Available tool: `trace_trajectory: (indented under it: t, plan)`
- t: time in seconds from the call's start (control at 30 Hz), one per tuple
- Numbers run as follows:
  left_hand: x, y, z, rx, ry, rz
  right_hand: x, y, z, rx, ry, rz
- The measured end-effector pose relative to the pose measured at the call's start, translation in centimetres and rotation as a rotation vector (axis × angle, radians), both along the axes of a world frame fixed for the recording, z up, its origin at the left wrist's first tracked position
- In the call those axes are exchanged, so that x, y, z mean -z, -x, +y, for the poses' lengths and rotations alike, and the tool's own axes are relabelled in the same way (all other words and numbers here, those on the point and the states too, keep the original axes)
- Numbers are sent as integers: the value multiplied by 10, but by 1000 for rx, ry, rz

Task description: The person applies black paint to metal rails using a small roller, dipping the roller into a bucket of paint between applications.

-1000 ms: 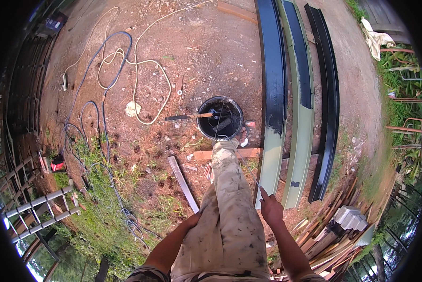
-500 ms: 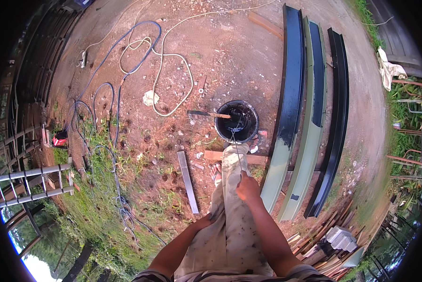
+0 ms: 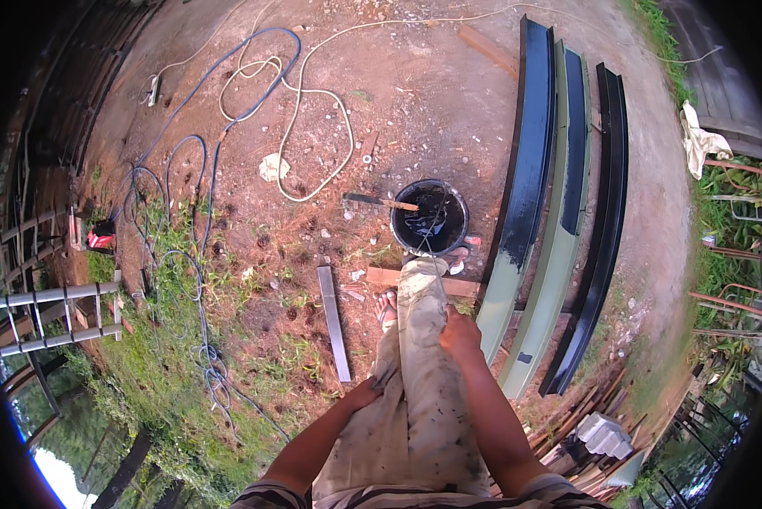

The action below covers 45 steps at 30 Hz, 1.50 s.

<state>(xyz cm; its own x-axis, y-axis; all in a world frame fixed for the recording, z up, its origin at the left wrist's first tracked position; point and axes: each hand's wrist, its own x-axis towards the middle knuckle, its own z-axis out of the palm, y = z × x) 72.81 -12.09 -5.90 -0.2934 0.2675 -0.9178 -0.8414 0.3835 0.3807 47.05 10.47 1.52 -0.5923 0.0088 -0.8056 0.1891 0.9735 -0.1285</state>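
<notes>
A black bucket (image 3: 457, 242) with dark paint in it stands on the ground in front of my foot. A thin metal rod (image 3: 439, 276) slants from the bucket to my right hand (image 3: 461, 333), which is closed around its near end. What the rod ends in is hidden in the bucket. Across the bucket's left rim lies a paintbrush (image 3: 379, 201), its dark end sticking out. My left hand (image 3: 366, 394) rests against my paint-spotted trousers (image 3: 423, 373) at the left thigh, its fingers partly hidden among the folds.
To the right lie three long steel beams: one half dark, half green (image 3: 523, 187), one mostly green (image 3: 540, 310), one black (image 3: 606, 220). A wooden block (image 3: 385, 276) and a grey bar (image 3: 333, 322) lie near my feet. Hoses (image 3: 347, 127) coil at left; a ladder (image 3: 54, 297) stands beyond.
My right hand has shifted slightly right and down, drawing the rod a little toward me. The whole view has also shifted slightly. My left hand keeps its place on the trousers.
</notes>
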Motion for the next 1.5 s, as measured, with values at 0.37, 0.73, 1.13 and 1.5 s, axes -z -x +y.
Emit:
trace_trajectory:
  t: [0.37,0.73,1.13,1.5]
  plan:
    - [16,21,2,274,198,100,-48,-33,70,258,256,20]
    - [-20,38,57,809,351,105,-40,-102,105,365,262,137]
    - [-28,22,99,821,452,172,35,-195,134,496,332,141]
    - [-20,-27,125,845,559,276,81,-208,152,559,390,161]
